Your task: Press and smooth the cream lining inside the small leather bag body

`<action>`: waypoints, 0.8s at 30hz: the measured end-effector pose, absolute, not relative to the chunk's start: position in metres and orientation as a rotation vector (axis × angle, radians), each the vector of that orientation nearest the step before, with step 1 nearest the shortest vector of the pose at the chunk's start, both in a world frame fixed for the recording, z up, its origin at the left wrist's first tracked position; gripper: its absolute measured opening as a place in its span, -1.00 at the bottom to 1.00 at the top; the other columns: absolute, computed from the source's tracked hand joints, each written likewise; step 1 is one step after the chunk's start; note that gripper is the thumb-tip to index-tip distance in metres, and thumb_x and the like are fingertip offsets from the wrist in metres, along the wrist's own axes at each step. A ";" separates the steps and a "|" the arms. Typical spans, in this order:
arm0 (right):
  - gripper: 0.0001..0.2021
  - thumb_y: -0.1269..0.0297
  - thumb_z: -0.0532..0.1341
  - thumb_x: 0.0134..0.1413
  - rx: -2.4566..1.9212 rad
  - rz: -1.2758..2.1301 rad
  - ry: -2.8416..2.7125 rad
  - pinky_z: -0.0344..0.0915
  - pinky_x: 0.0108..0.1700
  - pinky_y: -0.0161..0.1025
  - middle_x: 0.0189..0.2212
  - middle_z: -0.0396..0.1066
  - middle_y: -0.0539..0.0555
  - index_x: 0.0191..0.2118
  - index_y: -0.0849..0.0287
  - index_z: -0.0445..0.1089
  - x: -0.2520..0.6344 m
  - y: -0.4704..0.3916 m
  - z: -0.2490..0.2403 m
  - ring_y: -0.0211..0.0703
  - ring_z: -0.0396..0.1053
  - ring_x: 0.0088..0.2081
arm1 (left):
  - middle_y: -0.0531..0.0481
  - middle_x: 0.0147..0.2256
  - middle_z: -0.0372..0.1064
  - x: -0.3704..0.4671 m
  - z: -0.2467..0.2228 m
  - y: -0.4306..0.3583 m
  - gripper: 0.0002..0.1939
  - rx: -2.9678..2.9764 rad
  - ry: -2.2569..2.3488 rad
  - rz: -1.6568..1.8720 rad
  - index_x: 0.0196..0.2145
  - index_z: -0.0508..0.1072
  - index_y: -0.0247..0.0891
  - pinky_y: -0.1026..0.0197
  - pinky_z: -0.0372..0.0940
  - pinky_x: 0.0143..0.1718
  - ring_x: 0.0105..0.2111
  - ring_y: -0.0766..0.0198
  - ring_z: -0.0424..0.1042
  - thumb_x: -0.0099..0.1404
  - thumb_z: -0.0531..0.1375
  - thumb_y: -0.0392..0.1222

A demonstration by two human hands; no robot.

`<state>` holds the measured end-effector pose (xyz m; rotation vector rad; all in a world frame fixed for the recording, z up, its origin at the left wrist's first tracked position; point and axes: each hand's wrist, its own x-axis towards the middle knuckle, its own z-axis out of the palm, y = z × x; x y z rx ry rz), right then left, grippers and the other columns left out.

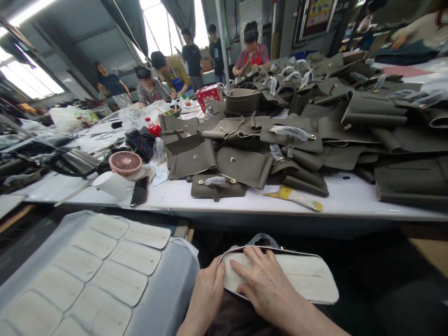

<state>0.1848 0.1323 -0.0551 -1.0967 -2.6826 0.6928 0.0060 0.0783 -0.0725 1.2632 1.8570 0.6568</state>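
A long panel [308, 275], pale on its upper face with rounded corners and a dark edge, lies over my lap. My left hand [210, 284] pinches its left end between thumb and fingers. Across its left half rests my right hand [261, 280], fingers spread and pressed on the pale face. A handle wrapped in clear plastic [264, 239] sticks out behind the panel's far edge. To the left, several pale rounded pieces [119, 282] lie in rows on a grey-covered surface [175, 280].
A white table [168, 201] ahead holds a large heap of dark olive leather parts [241, 163], a yellow-handled scraper [294, 197], a phone [140, 191], a pink fan [125, 162], a white cup [114, 185] and a steel kettle [75, 160]. Several people are farther back.
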 end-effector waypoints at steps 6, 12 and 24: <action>-0.64 0.25 0.20 0.20 -1.080 0.674 -2.690 0.20 0.01 0.17 0.05 0.27 0.20 0.10 -0.05 0.26 0.186 0.130 -0.056 0.15 0.22 0.05 | -0.10 -0.17 0.56 0.014 -0.073 0.071 -0.60 1.207 1.883 0.744 0.01 0.50 -0.10 0.14 0.27 -0.21 -0.20 -0.01 0.49 0.40 0.01 0.05; -0.65 0.28 0.17 0.20 -1.085 0.683 -2.684 0.19 0.02 0.17 0.03 0.27 0.18 0.10 -0.04 0.26 0.186 0.130 -0.054 0.16 0.21 0.06 | -0.04 0.10 0.42 0.011 -0.084 0.067 -0.55 0.934 1.721 0.968 0.08 0.48 -0.08 0.05 0.10 0.23 0.18 -0.02 0.28 0.35 0.10 0.14; -0.64 0.22 0.16 0.22 -1.048 0.626 -2.727 0.19 -0.01 0.22 0.05 0.27 0.22 0.13 -0.07 0.24 0.185 0.130 -0.065 0.22 0.20 0.07 | -0.17 0.22 0.26 0.007 -0.098 0.066 -0.45 0.423 1.220 1.109 0.18 0.37 -0.21 -0.10 0.15 0.21 0.24 -0.10 0.20 0.31 0.18 0.09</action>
